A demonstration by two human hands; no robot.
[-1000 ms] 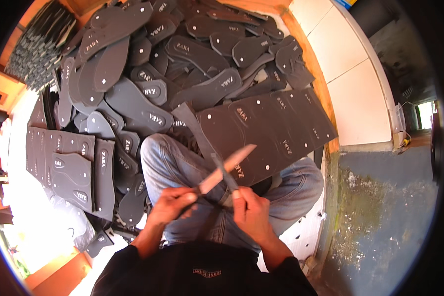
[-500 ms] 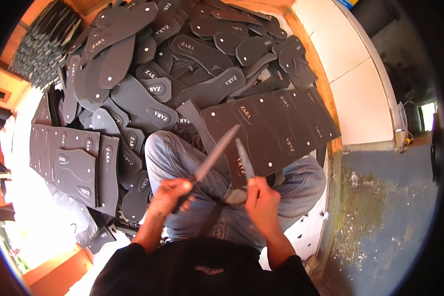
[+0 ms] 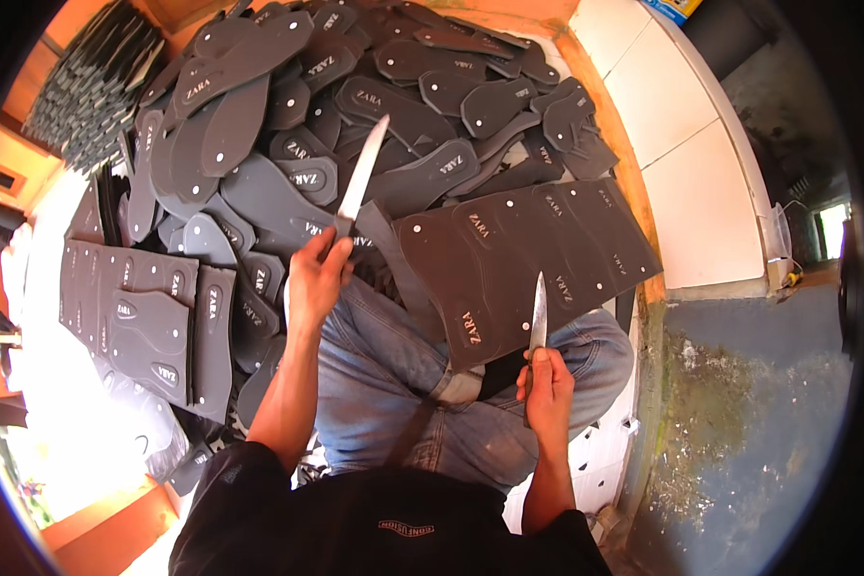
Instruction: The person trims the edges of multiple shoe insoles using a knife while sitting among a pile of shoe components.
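My left hand (image 3: 319, 278) is closed round the handle of a long knife (image 3: 364, 171), whose bright blade points up and away over the heap of dark foam soles (image 3: 230, 125). In my right hand (image 3: 549, 392) is a smaller knife (image 3: 539, 312), held upright with its thumb along the base of the blade. The tip of that knife overlaps a dark foam sheet (image 3: 518, 250) with sole outlines and white dots pressed into it. The sheet rests across my right knee and the edge of the heap. The two blades are well apart.
At left lie more uncut foam sheets (image 3: 91, 278), with a clear plastic bag (image 3: 149, 422) below them. A tall stack of dark foam pieces (image 3: 91, 91) stands at the far left. A white tiled ledge (image 3: 686, 182) and a stained grey floor (image 3: 739, 403) are on the right.
The knives, close together before, have parted. My left hand has swung up and away with the long knife; my right hand has moved right and slightly down with the smaller one.
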